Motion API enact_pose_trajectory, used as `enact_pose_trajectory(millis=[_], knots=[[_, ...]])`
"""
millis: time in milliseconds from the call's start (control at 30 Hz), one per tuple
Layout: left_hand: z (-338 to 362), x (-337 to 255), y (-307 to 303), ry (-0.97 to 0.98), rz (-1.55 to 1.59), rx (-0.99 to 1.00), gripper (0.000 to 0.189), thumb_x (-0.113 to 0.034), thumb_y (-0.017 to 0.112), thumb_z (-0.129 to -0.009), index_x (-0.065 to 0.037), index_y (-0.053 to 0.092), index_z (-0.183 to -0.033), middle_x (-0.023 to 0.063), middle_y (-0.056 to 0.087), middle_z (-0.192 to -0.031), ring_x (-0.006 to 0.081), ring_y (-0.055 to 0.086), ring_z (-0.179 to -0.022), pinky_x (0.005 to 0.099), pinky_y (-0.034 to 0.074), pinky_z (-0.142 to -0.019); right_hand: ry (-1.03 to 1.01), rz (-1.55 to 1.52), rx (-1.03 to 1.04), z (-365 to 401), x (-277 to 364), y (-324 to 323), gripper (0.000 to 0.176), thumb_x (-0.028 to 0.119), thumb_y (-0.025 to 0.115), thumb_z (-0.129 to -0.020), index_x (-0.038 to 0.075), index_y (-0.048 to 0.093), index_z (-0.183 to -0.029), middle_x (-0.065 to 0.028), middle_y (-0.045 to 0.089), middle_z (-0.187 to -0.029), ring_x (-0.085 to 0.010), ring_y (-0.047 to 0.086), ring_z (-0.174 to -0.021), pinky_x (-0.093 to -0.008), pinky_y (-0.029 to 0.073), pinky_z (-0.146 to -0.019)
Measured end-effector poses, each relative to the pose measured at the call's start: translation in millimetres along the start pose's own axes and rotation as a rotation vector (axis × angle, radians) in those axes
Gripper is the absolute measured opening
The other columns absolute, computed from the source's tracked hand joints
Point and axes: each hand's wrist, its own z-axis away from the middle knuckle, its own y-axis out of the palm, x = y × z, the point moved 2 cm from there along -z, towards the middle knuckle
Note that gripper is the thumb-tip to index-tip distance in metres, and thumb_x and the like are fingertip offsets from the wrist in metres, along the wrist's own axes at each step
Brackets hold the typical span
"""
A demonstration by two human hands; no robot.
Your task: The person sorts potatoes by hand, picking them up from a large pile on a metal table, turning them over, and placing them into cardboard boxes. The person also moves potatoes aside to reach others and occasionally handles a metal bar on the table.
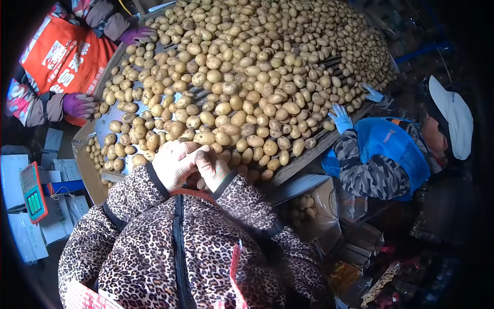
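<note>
Both my hands wear pale gloves and meet in front of my chest, at the near edge of a heap of potatoes (247,67). My left hand (176,164) and my right hand (212,167) cannot be told apart with certainty by grip; their fingers are bent and pressed together. Whatever lies between them, if anything, is hidden. Loose potatoes lie just beyond my fingers on the sorting table (105,123).
A person in a red apron (67,56) with purple gloves stands at the upper left. Another person in a blue apron (393,149) and white cap leans in at the right. A scale (34,193) and boxes stand at the left; a carton (324,206) holding potatoes is below right.
</note>
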Motion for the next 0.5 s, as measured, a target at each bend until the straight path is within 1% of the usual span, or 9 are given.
enact_pose_trajectory(millis=[67, 100, 167, 200, 233, 333, 367, 467, 500], knots=[[-6.8, -3.3, -6.0, -0.006, 0.056, -0.052, 0.056, -0.029, 0.066, -0.071, -0.006, 0.055, -0.122, 0.0129, 0.059, -0.099, 0.0313, 0.057, -0.083, 0.0408, 0.045, -0.070, -0.143, -0.024, -0.058, -3.8, -3.5, 0.7, 0.063, 0.063, 0.044, -0.089, 0.005, 0.048, -0.111, -0.0092, 0.064, -0.082, -0.0192, 0.064, -0.065, -0.0303, 0.050, -0.057], [-13.0, -5.9, -2.1, -0.003, 0.067, -0.044, 0.054, -0.029, 0.066, -0.071, -0.006, 0.056, -0.120, 0.0128, 0.058, -0.095, 0.0312, 0.057, -0.081, 0.0407, 0.045, -0.069, 0.024, -0.212, 0.017, 9.8, 23.6, -6.3, 0.059, 0.061, 0.043, -0.091, 0.005, 0.053, -0.105, -0.0072, 0.064, -0.081, -0.0154, 0.062, -0.064, -0.0276, 0.047, -0.054], [-18.6, 3.7, -6.6, 0.000, 0.059, -0.030, 0.050, -0.029, 0.065, -0.071, -0.006, 0.057, -0.116, 0.0127, 0.057, -0.089, 0.0309, 0.057, -0.077, 0.0405, 0.045, -0.066, -0.069, -0.536, 0.170, 8.5, 41.7, -1.3, 0.052, 0.056, 0.045, -0.093, 0.007, 0.057, -0.100, -0.0061, 0.063, -0.080, -0.0125, 0.061, -0.064, -0.0250, 0.045, -0.053], [-14.6, -2.5, -8.5, -0.052, -0.013, 0.089, 0.044, -0.027, 0.064, -0.070, -0.004, 0.058, -0.107, 0.0108, 0.054, -0.079, 0.0306, 0.055, -0.072, 0.0400, 0.044, -0.062, 0.123, -0.760, 0.247, 14.1, 37.3, 4.1, 0.045, 0.050, 0.047, -0.093, 0.008, 0.059, -0.099, -0.0059, 0.063, -0.080, -0.0118, 0.061, -0.065, -0.0239, 0.045, -0.055], [-12.7, -1.8, -7.8, 0.019, -0.045, 0.036, 0.037, -0.029, 0.063, -0.068, -0.004, 0.058, -0.095, 0.0091, 0.050, -0.073, 0.0296, 0.054, -0.070, 0.0392, 0.043, -0.061, 0.147, -0.672, 0.336, 11.0, 27.1, -0.2, 0.043, 0.046, 0.036, -0.099, 0.008, 0.053, -0.111, -0.0088, 0.062, -0.089, -0.0173, 0.062, -0.074, -0.0275, 0.050, -0.067], [-0.3, -3.8, -8.3, -0.061, -0.209, 0.121, 0.033, -0.034, 0.063, -0.067, -0.007, 0.055, -0.085, 0.0064, 0.051, -0.072, 0.0271, 0.055, -0.067, 0.0389, 0.043, -0.057, 0.330, -0.925, 0.254, 2.9, -1.9, 11.1, 0.044, 0.045, 0.040, -0.098, 0.007, 0.052, -0.116, -0.0107, 0.062, -0.088, -0.0198, 0.062, -0.079, -0.0312, 0.051, -0.074], [3.3, 1.6, -4.8, -0.121, -0.090, 0.143, 0.032, -0.035, 0.064, -0.068, -0.009, 0.055, -0.084, 0.0058, 0.051, -0.071, 0.0274, 0.056, -0.066, 0.0400, 0.044, -0.056, 0.337, -0.945, 0.353, 2.8, -13.4, 8.9, 0.046, 0.046, 0.041, -0.097, 0.003, 0.054, -0.110, -0.0124, 0.063, -0.084, -0.0225, 0.061, -0.078, -0.0330, 0.051, -0.076], [10.1, 5.9, 0.0, -0.484, 0.121, 0.359, 0.024, -0.032, 0.062, -0.078, -0.011, 0.055, -0.086, 0.0096, 0.057, -0.077, 0.0309, 0.062, -0.074, 0.0398, 0.049, -0.061, 0.168, -0.784, 0.327, -8.0, -25.9, 13.4, 0.048, 0.046, 0.039, -0.098, 0.000, 0.055, -0.096, -0.0136, 0.062, -0.084, -0.0255, 0.060, -0.077, -0.0346, 0.050, -0.079], [7.1, -0.6, -4.1, -0.449, 0.203, 0.206, 0.017, -0.025, 0.059, -0.081, -0.009, 0.055, -0.088, 0.0124, 0.057, -0.082, 0.0322, 0.062, -0.074, 0.0400, 0.050, -0.061, 0.161, -0.733, 0.216, -4.4, -19.1, 16.6, 0.045, 0.045, 0.040, -0.097, 0.002, 0.055, -0.100, -0.0111, 0.062, -0.086, -0.0206, 0.056, -0.071, -0.0309, 0.047, -0.070]])
